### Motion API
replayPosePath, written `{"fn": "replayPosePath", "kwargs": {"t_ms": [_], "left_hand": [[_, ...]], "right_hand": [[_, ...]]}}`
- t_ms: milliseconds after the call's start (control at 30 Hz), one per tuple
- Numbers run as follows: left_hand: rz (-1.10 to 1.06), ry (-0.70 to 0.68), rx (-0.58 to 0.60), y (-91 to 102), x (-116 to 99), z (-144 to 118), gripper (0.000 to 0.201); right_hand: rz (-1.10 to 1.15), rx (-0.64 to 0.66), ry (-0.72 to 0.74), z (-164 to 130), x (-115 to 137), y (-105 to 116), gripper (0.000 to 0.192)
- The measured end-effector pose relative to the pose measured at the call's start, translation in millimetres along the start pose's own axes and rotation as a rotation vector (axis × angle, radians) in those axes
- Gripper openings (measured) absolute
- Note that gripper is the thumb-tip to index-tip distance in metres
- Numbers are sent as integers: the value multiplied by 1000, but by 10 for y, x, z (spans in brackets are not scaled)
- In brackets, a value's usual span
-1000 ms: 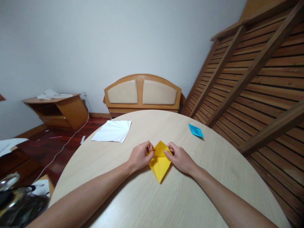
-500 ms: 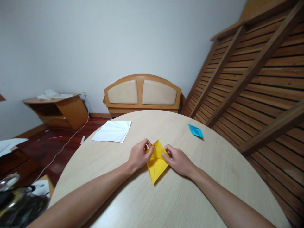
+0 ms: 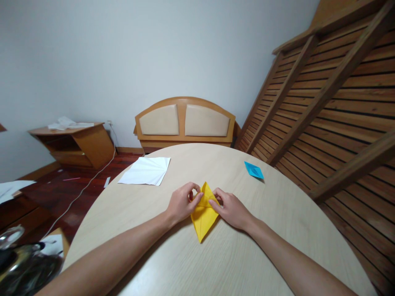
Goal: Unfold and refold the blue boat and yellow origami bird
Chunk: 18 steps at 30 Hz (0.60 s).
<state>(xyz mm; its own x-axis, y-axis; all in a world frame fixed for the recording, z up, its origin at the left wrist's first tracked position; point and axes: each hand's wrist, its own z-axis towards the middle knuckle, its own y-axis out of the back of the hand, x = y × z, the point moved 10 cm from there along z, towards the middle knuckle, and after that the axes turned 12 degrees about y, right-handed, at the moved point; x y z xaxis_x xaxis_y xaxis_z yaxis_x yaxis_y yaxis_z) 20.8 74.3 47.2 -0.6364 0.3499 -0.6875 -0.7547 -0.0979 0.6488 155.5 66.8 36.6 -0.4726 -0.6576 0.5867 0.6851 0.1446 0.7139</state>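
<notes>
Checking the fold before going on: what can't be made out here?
Head view:
- Side corners of the yellow paper: covered by the left hand and right hand.
- Blue paper: too small to read its folds.
- Dark shiny objects: cut off by the frame's corner.

Two hands pinching a folded yellow paper on a round table

The left hand (image 3: 182,202) and right hand (image 3: 231,209) grip opposite edges of the yellow origami paper (image 3: 203,214) (a kite-like shape, its long point toward the person), which lies between them on the pale wooden table (image 3: 216,263). Well beyond the left hand lies a creased white sheet (image 3: 145,171); beyond the right hand, farther out to its right, sits a small blue folded paper (image 3: 254,169).
</notes>
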Motion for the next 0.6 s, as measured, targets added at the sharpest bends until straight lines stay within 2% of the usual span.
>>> {"fn": "replayPosePath", "kwargs": {"t_ms": [167,400,600], "left_hand": [[-75,-13,42,13,-49,9,22],[-156,-56,95,-36,-52,12,16],[-108,-30,58,-41,-5,16,12]], "right_hand": [[24,-8,-11,-12,-36,18,11],[4,-61,-87,-52,-220,54,14],[-60,-70,-67,-35,-198,74,10]]}}
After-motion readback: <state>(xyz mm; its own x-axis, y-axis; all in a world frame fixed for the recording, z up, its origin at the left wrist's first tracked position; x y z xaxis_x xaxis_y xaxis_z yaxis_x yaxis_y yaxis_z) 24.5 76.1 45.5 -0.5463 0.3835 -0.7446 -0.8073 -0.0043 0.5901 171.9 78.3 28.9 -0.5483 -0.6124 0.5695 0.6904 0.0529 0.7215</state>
